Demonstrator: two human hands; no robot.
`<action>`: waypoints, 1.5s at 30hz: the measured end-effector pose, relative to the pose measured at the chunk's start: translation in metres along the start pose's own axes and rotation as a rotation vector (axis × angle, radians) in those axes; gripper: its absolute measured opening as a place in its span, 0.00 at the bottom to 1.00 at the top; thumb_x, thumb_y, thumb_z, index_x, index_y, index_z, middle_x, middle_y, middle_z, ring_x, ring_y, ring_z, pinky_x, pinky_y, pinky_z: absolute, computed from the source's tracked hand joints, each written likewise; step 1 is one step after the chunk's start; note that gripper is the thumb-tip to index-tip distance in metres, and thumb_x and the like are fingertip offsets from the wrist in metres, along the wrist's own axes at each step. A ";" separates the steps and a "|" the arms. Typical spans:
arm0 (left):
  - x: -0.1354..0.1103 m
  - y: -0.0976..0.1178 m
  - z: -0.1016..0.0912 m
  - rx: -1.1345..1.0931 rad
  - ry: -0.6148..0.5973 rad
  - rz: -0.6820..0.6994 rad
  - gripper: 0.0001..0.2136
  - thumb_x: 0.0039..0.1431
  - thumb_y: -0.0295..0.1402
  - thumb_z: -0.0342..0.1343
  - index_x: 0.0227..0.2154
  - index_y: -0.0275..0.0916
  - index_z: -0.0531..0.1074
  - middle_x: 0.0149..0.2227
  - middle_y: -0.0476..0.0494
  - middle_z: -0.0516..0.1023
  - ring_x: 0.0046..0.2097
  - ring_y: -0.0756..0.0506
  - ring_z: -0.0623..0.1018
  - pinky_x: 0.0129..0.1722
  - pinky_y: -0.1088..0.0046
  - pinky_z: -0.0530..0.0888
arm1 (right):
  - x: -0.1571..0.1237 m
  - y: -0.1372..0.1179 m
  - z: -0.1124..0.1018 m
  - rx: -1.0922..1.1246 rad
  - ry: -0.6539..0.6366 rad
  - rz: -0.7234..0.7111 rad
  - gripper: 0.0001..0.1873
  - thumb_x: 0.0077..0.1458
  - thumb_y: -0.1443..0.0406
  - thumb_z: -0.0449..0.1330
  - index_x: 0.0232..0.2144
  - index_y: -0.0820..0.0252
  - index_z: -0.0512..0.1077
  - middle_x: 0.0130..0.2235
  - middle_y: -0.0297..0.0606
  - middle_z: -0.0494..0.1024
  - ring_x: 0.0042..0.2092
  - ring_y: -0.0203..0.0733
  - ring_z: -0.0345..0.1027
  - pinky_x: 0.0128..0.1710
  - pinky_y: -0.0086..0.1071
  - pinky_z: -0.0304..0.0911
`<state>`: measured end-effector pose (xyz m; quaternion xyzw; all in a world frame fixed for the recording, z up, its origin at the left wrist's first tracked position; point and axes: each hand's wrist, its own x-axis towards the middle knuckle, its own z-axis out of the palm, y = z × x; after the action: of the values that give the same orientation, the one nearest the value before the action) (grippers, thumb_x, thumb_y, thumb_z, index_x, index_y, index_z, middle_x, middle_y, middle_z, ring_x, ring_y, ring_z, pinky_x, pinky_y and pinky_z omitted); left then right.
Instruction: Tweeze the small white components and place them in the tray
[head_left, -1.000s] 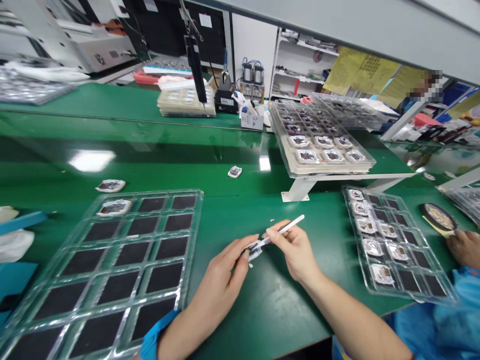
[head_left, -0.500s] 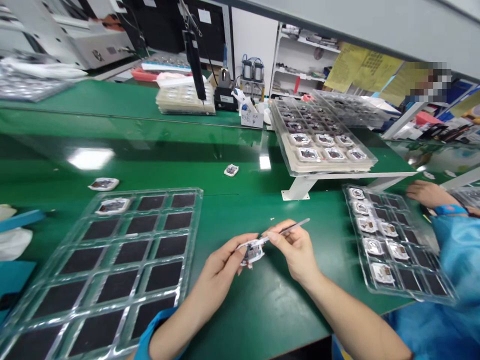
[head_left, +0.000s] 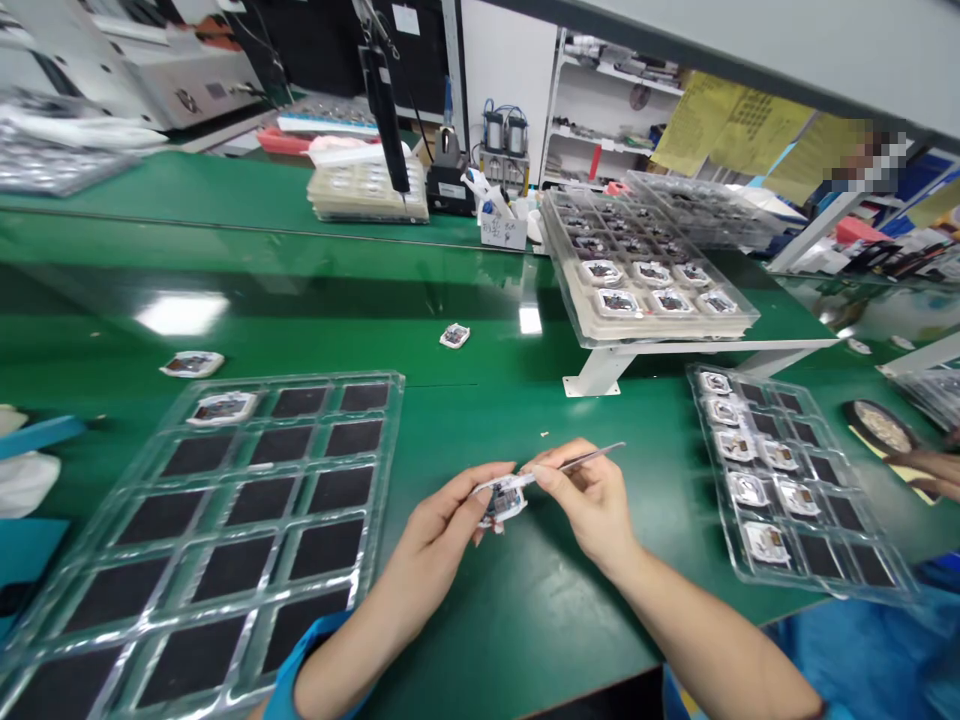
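My left hand (head_left: 450,510) pinches a small white-framed electronic module (head_left: 506,503) between thumb and fingers, its circuit side facing up. In my right hand (head_left: 589,495) is a slim metal pair of tweezers (head_left: 592,456), held at a slant with its back end pointing up and right. Its front end meets the module's upper right edge; the fingers partly hide the contact. Two similar modules lie loose on the green table, one further away (head_left: 454,335) and one at the left (head_left: 193,364).
At left lies a clear tray (head_left: 330,590) with black-lined pockets and one module. Another partly filled tray (head_left: 814,520) lies right, near a co-worker's hand (head_left: 926,470) and a round dish (head_left: 883,425). Stacked trays (head_left: 667,330) stand on a raised shelf; an electric screwdriver (head_left: 386,120) hangs behind.
My hands stay nearly in place, with the tweezers still at the module's edge. At right the co-worker's blue-sleeved arm has drawn back, uncovering the round dish.
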<state>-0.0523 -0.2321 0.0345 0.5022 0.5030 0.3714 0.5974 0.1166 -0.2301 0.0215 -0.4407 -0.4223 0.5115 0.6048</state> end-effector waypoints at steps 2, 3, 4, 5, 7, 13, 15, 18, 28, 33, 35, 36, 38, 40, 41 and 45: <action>0.000 0.001 0.001 -0.017 0.002 -0.006 0.15 0.60 0.41 0.55 0.43 0.38 0.79 0.29 0.47 0.78 0.28 0.48 0.71 0.29 0.73 0.68 | -0.001 0.000 0.000 -0.031 -0.002 -0.014 0.08 0.49 0.60 0.70 0.27 0.56 0.76 0.29 0.34 0.82 0.33 0.40 0.75 0.37 0.34 0.68; 0.000 0.001 0.001 -0.023 0.004 -0.011 0.15 0.59 0.41 0.55 0.43 0.38 0.79 0.28 0.47 0.78 0.28 0.48 0.71 0.28 0.73 0.68 | -0.001 -0.001 0.000 -0.043 -0.001 -0.021 0.08 0.49 0.60 0.70 0.28 0.56 0.76 0.29 0.34 0.82 0.33 0.40 0.75 0.37 0.34 0.68; 0.000 0.001 0.001 -0.029 0.006 -0.015 0.15 0.59 0.41 0.56 0.43 0.38 0.79 0.28 0.46 0.78 0.28 0.48 0.71 0.28 0.73 0.68 | -0.001 -0.001 0.000 -0.054 0.000 -0.027 0.08 0.50 0.60 0.70 0.28 0.56 0.75 0.29 0.34 0.81 0.33 0.40 0.75 0.37 0.34 0.68; -0.001 0.000 0.001 -0.034 0.007 -0.019 0.15 0.59 0.41 0.56 0.43 0.38 0.79 0.28 0.46 0.78 0.28 0.48 0.71 0.28 0.73 0.67 | -0.002 -0.001 0.000 -0.066 0.001 -0.034 0.08 0.50 0.60 0.70 0.28 0.56 0.75 0.29 0.34 0.81 0.33 0.40 0.75 0.37 0.34 0.69; -0.001 -0.001 0.001 -0.045 0.004 -0.023 0.15 0.59 0.40 0.56 0.43 0.38 0.79 0.29 0.46 0.79 0.28 0.48 0.71 0.28 0.73 0.67 | -0.002 -0.001 0.000 -0.088 0.001 -0.047 0.08 0.50 0.59 0.69 0.28 0.56 0.75 0.29 0.34 0.81 0.33 0.41 0.75 0.36 0.35 0.69; 0.000 0.001 0.001 -0.065 -0.026 -0.038 0.14 0.56 0.38 0.58 0.43 0.38 0.79 0.31 0.46 0.80 0.29 0.48 0.72 0.29 0.74 0.68 | -0.001 -0.001 0.000 -0.137 -0.017 -0.059 0.06 0.53 0.62 0.67 0.29 0.56 0.74 0.29 0.34 0.80 0.32 0.39 0.75 0.35 0.33 0.68; 0.001 0.003 0.002 -0.046 -0.020 -0.042 0.14 0.56 0.39 0.58 0.42 0.38 0.79 0.31 0.46 0.80 0.28 0.48 0.72 0.29 0.73 0.68 | -0.002 -0.001 -0.001 -0.153 -0.038 -0.065 0.06 0.54 0.62 0.66 0.30 0.56 0.74 0.30 0.34 0.80 0.33 0.39 0.74 0.35 0.33 0.68; 0.000 0.004 0.001 -0.010 -0.012 -0.029 0.15 0.57 0.40 0.57 0.42 0.37 0.79 0.31 0.45 0.80 0.28 0.48 0.72 0.28 0.73 0.68 | -0.003 -0.002 -0.001 -0.165 -0.035 -0.114 0.05 0.55 0.62 0.66 0.31 0.56 0.73 0.31 0.34 0.80 0.34 0.39 0.74 0.36 0.33 0.68; 0.001 0.004 0.001 0.093 -0.002 0.034 0.14 0.57 0.38 0.55 0.42 0.39 0.78 0.32 0.45 0.82 0.28 0.47 0.74 0.29 0.72 0.71 | -0.007 -0.001 0.000 -0.161 -0.079 -0.189 0.02 0.58 0.64 0.64 0.33 0.54 0.73 0.33 0.36 0.78 0.36 0.41 0.74 0.38 0.35 0.68; 0.001 0.005 0.001 0.114 -0.007 0.052 0.13 0.57 0.37 0.55 0.41 0.40 0.79 0.32 0.46 0.83 0.28 0.46 0.75 0.30 0.72 0.73 | -0.005 0.003 0.000 -0.201 -0.071 -0.157 0.04 0.58 0.62 0.64 0.33 0.55 0.73 0.34 0.36 0.79 0.36 0.41 0.74 0.38 0.35 0.68; 0.001 0.003 0.002 0.115 -0.009 0.055 0.13 0.57 0.37 0.55 0.41 0.40 0.79 0.32 0.46 0.83 0.28 0.46 0.76 0.30 0.72 0.73 | -0.005 0.003 0.000 -0.209 -0.067 -0.148 0.05 0.57 0.61 0.64 0.33 0.55 0.73 0.33 0.36 0.79 0.35 0.41 0.74 0.38 0.34 0.68; 0.001 0.003 0.002 0.115 -0.012 0.056 0.13 0.57 0.37 0.55 0.42 0.40 0.79 0.33 0.46 0.83 0.29 0.46 0.76 0.30 0.72 0.73 | -0.005 0.003 0.000 -0.213 -0.065 -0.143 0.05 0.57 0.61 0.64 0.33 0.55 0.73 0.32 0.35 0.79 0.35 0.40 0.74 0.37 0.34 0.68; 0.001 0.001 0.002 0.112 -0.021 0.051 0.13 0.57 0.37 0.55 0.42 0.39 0.79 0.33 0.45 0.83 0.29 0.46 0.76 0.30 0.73 0.73 | -0.005 0.003 -0.001 -0.218 -0.061 -0.140 0.05 0.57 0.61 0.64 0.32 0.55 0.73 0.31 0.34 0.78 0.34 0.40 0.73 0.36 0.33 0.68; 0.000 0.001 0.002 0.103 -0.029 0.040 0.13 0.57 0.37 0.55 0.42 0.39 0.79 0.33 0.45 0.83 0.29 0.46 0.76 0.30 0.73 0.73 | -0.005 0.003 -0.001 -0.223 -0.057 -0.145 0.05 0.57 0.62 0.64 0.32 0.55 0.72 0.30 0.34 0.78 0.32 0.39 0.73 0.34 0.33 0.68; 0.000 0.002 0.002 0.097 -0.030 0.035 0.13 0.57 0.37 0.55 0.42 0.39 0.79 0.33 0.45 0.83 0.29 0.46 0.76 0.30 0.73 0.73 | -0.005 0.003 -0.001 -0.226 -0.054 -0.150 0.05 0.57 0.62 0.64 0.32 0.55 0.72 0.30 0.34 0.78 0.32 0.39 0.73 0.34 0.33 0.67; -0.001 0.004 0.003 0.074 -0.026 0.021 0.14 0.57 0.39 0.56 0.42 0.40 0.79 0.35 0.45 0.83 0.31 0.46 0.76 0.31 0.72 0.72 | -0.005 0.004 -0.001 -0.247 -0.033 -0.161 0.05 0.57 0.61 0.64 0.31 0.55 0.73 0.29 0.34 0.78 0.32 0.39 0.73 0.34 0.33 0.67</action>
<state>-0.0490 -0.2324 0.0387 0.5339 0.5033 0.3523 0.5810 0.1164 -0.2345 0.0169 -0.4682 -0.5258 0.4125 0.5780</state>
